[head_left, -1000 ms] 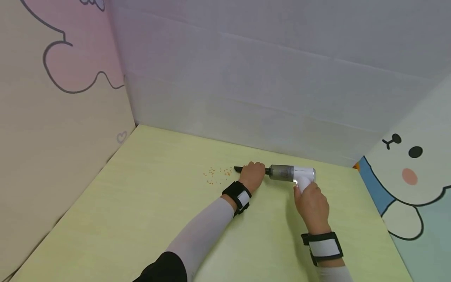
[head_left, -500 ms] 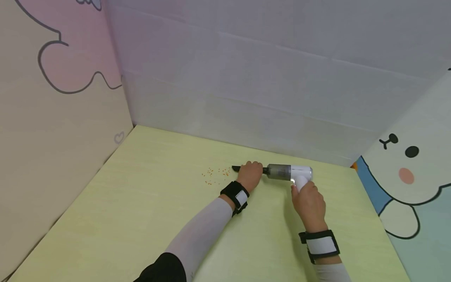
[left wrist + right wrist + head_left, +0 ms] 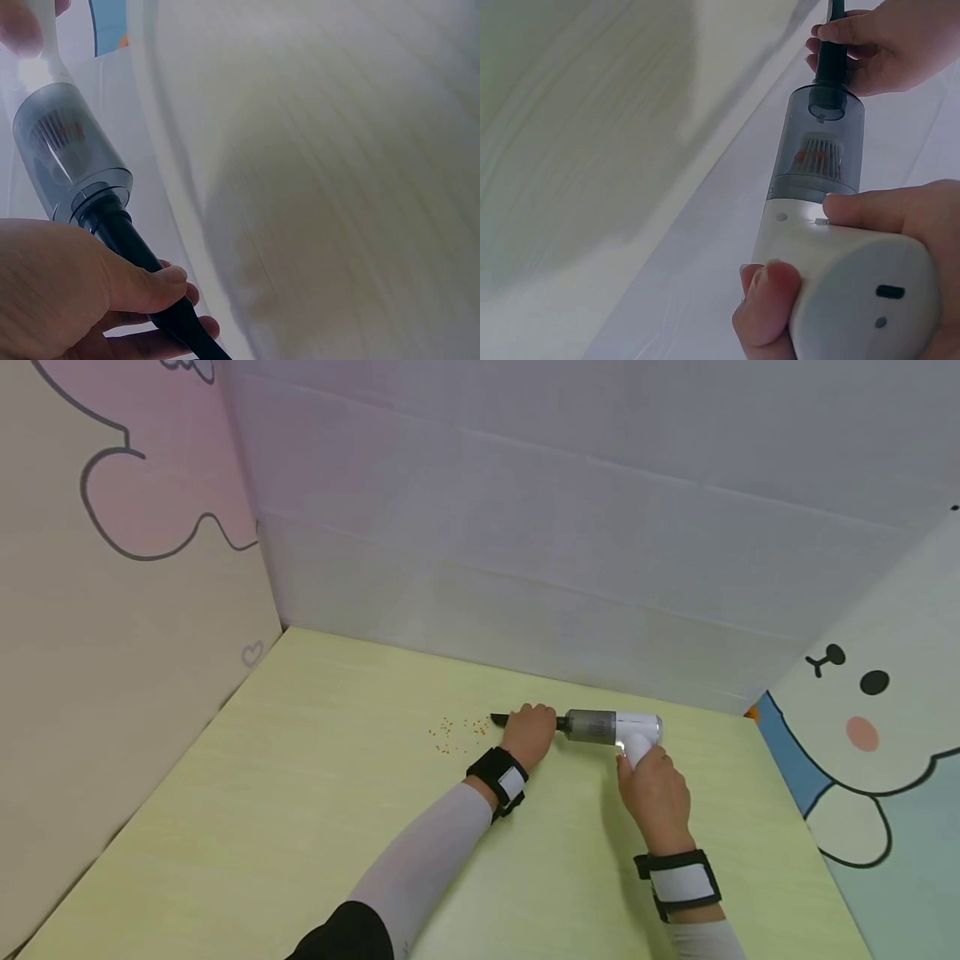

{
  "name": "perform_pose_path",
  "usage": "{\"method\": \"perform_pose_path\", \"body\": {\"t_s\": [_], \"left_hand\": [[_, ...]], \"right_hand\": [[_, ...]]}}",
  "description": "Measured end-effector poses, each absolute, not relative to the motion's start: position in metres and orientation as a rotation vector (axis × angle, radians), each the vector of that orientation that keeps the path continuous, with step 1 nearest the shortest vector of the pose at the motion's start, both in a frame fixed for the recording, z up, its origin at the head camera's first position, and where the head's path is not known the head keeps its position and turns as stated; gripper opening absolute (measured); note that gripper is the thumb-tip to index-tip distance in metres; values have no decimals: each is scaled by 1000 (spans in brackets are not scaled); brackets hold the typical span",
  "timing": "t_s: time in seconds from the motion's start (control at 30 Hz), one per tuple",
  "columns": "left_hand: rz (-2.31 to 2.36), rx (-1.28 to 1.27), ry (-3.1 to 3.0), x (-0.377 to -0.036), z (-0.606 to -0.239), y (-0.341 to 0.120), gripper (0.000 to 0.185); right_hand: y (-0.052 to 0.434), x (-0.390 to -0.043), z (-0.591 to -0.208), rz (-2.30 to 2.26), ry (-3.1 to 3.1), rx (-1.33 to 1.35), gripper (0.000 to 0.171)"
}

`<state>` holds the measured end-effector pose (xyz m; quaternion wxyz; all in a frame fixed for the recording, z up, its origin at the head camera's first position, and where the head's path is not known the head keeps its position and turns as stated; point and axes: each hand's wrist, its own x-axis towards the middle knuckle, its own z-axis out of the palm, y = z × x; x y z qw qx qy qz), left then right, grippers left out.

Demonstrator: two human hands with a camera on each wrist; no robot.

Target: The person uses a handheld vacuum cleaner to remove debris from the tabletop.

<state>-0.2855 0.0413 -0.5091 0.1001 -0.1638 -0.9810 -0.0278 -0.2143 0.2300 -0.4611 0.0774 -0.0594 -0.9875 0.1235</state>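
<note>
Right hand (image 3: pixel 654 800) is wrapped round the handle (image 3: pixel 637 748) of a white handheld vacuum (image 3: pixel 594 727), which stretches out leftward from it. Left hand (image 3: pixel 529 735) has the black nozzle (image 3: pixel 133 244) pinched, with loose orange bits (image 3: pixel 447 725) on the yellow counter (image 3: pixel 300 793) just left of that hand.

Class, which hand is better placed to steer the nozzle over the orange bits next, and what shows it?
Probably the left hand: it grips the nozzle near its tip, which in the head view appears beside the orange bits. The right hand holds the handle, farther from them.
</note>
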Motion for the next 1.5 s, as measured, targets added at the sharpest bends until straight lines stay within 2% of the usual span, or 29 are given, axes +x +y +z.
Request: {"method": "perform_pose_path", "body": {"t_s": [1.5], "left_hand": [[-156,-454,-2954,-265,-507,38,20]], "right_hand": [[229,-198,-461,358,-2975,-145,50]]}}
